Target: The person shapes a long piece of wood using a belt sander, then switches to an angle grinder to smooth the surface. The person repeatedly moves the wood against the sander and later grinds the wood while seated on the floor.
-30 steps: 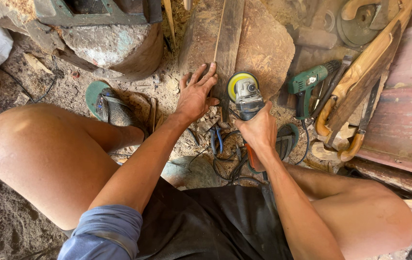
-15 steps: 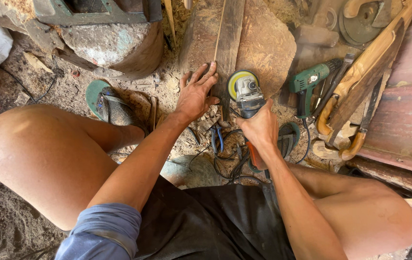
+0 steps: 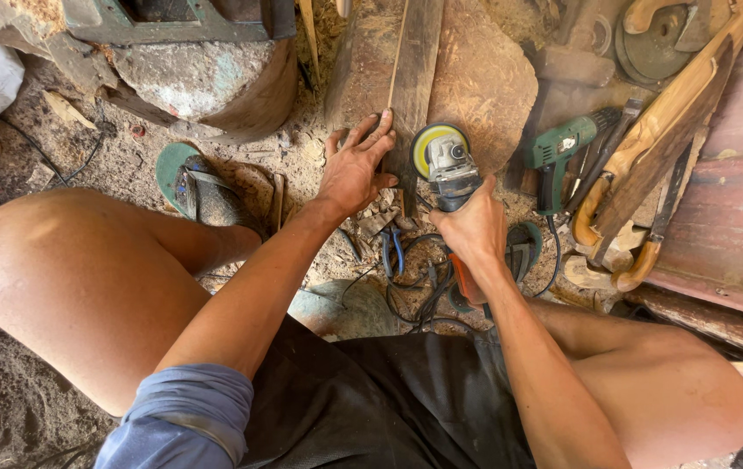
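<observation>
Barely shifted, right hand (image 3: 474,227) grips grinder (image 3: 449,165), hiding its handle; left hand (image 3: 356,169) spread on plank (image 3: 415,78).

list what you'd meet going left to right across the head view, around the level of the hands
green flip-flop sandal on a foot → left hand pressed on the dark narrow wooden plank → grey angle grinder with yellow disc, gripped by the right hand → green electric drill → curved tan carved wooden piece
</observation>
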